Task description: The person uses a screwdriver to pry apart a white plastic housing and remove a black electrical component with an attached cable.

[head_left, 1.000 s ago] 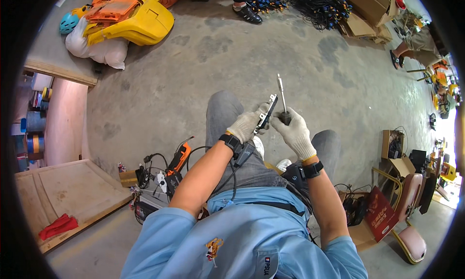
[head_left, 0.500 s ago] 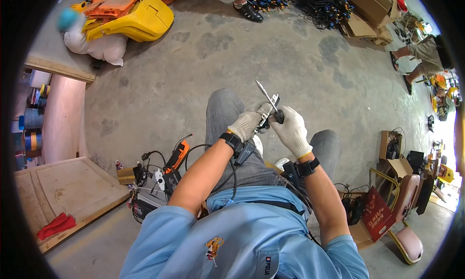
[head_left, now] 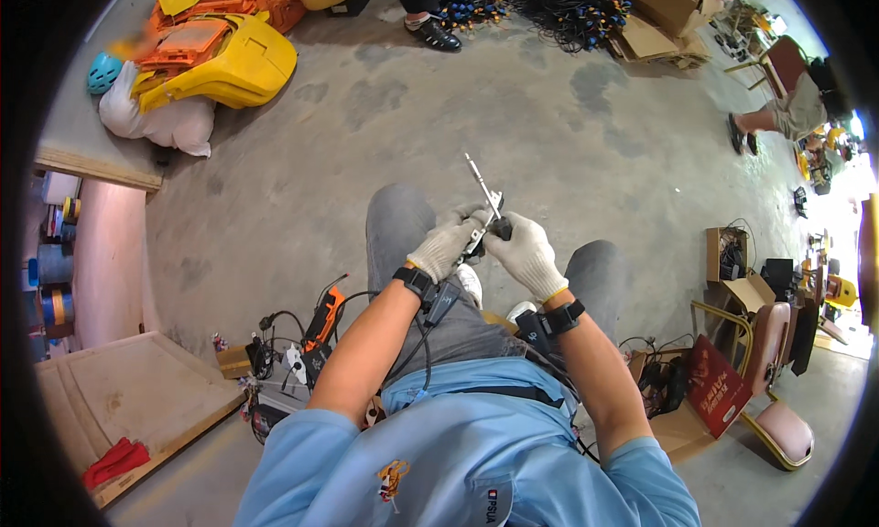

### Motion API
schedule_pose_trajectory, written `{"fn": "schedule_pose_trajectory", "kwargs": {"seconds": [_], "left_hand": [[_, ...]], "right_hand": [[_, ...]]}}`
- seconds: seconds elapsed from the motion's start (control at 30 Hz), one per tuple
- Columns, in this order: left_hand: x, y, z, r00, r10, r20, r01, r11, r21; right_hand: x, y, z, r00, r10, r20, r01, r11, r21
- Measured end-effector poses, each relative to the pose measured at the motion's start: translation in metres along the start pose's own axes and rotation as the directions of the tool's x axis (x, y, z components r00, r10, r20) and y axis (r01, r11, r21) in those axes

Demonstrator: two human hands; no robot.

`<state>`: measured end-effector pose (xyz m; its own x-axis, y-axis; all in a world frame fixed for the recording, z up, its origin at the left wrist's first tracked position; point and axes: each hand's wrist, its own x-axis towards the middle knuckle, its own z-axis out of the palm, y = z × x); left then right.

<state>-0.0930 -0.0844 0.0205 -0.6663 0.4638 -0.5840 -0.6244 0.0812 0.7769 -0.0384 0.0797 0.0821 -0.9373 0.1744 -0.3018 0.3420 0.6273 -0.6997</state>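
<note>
My left hand (head_left: 446,243), in a white work glove, is closed around a small white-and-black part (head_left: 473,244) held above my knees. My right hand (head_left: 529,256), gloved alike, pinches the black end (head_left: 500,227) of a slim tool with a silver shaft (head_left: 476,174). The shaft points away from me and crosses the far end of the part. Both hands are close together, their fingertips nearly meeting. Fingers and gloves cover much of the part, so its kind and whether the tool touches it cannot be made out.
Beside my left leg lie an orange-and-black tool (head_left: 325,318) and cables. A wooden panel (head_left: 151,380) with a red cloth (head_left: 116,463) is further left. Yellow covers (head_left: 247,65) are piled far left; bundled cables (head_left: 577,14) lie ahead. Right stand an open carton (head_left: 689,435) and chair (head_left: 771,358).
The whole view has shifted a little, with the surroundings sliding left. Both hands keep their grips, and the silver shaft stands slightly steeper in the picture.
</note>
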Motion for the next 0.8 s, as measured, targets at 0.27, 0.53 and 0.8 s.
{"fn": "schedule_pose_trajectory", "kwargs": {"seconds": [0.27,0.53,0.8], "left_hand": [[-0.025,0.008,-0.006,0.994,-0.065,-0.083,0.063,0.998,-0.030],[0.004,-0.008,-0.003,0.998,-0.034,-0.046,0.033,0.999,-0.033],[0.009,-0.020,-0.014,0.999,-0.028,-0.036,0.025,0.995,-0.098]], "right_hand": [[-0.007,-0.005,0.013,0.996,-0.085,-0.014,0.086,0.982,0.166],[0.001,0.012,0.014,0.995,-0.098,-0.004,0.098,0.994,0.052],[-0.003,0.009,0.017,0.997,-0.054,0.047,0.055,0.998,-0.020]]}}
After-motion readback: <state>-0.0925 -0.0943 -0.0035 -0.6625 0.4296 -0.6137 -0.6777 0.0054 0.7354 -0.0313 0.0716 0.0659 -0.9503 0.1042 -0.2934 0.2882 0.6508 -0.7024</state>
